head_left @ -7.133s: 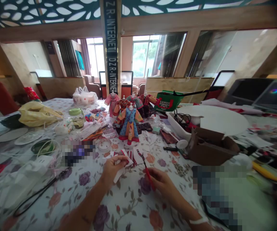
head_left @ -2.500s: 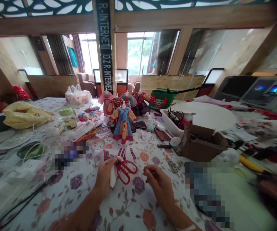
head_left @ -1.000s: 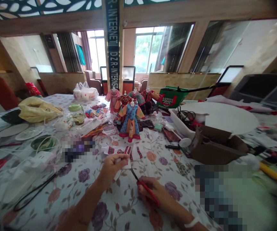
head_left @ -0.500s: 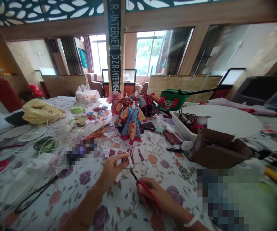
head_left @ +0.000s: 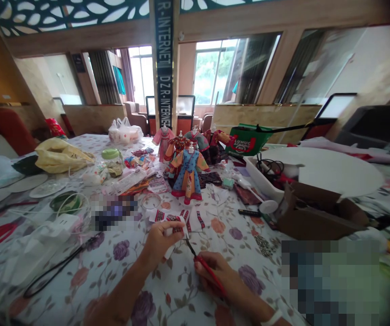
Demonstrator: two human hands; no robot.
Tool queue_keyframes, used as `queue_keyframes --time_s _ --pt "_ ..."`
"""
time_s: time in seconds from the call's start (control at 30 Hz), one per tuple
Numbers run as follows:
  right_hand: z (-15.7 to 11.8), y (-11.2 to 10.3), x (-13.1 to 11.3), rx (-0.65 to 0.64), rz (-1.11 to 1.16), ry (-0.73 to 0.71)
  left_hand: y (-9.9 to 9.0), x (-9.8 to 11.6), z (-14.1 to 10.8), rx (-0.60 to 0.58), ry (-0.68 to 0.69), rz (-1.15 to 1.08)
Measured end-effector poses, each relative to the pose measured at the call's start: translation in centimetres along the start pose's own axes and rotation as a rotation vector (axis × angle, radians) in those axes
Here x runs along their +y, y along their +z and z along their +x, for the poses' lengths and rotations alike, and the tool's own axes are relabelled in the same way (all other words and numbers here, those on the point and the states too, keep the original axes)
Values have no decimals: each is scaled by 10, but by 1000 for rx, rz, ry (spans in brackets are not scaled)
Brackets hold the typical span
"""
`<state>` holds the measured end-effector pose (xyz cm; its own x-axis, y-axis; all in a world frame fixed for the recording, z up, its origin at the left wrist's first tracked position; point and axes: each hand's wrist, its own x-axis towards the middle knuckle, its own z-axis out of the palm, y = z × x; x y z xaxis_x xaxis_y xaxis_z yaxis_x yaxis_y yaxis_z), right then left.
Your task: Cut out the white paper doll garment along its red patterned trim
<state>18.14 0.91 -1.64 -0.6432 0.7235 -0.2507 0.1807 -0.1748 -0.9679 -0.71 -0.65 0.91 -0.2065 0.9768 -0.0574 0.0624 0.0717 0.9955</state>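
Close up, the left hand's (head_left: 159,242) grip is pinched shut, thumb against fingers, on a small white piece with a red patterned band (head_left: 178,230). The right hand (head_left: 220,271) has its grip wrapped around the red handles of the scissors (head_left: 211,275), whose dark blades point up at the piece's lower edge (how far apart they stand, I can't tell). Both hands are over the middle of the flowered tabletop (head_left: 107,276).

Just beyond the fingers, more red-patterned strips (head_left: 200,220) lie flat, with a clear round dish (head_left: 150,200) beside them. Behind those, a blue-and-orange miniature dress (head_left: 188,174) stands upright in front of several other little dresses (head_left: 164,142).

Farther out to the right are an open cardboard box (head_left: 317,219) and a white tray (head_left: 264,181) holding black cable. To the left sit a green-lidded jar (head_left: 113,164) and, nearer the left edge, a yellow bag (head_left: 59,156). A white plastic bag (head_left: 125,132) rests near the far edge, and a green bag (head_left: 249,139) is over to its right, behind the tray.
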Motion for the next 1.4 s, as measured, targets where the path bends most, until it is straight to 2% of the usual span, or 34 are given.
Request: queue_keyframes --time_s 0.2,0.37,0.87,1.4 --pt "-5 1 -8 5 -25 13 -1 4 -3 -59 -26 30" --pt "-4 4 -10 43 -38 27 0 8 -2 -69 3 59" --pt "1 2 15 75 -89 -61 -1 1 -3 -103 -13 10" --pt "1 0 18 85 -90 -68 0 9 -4 -102 -49 -15"
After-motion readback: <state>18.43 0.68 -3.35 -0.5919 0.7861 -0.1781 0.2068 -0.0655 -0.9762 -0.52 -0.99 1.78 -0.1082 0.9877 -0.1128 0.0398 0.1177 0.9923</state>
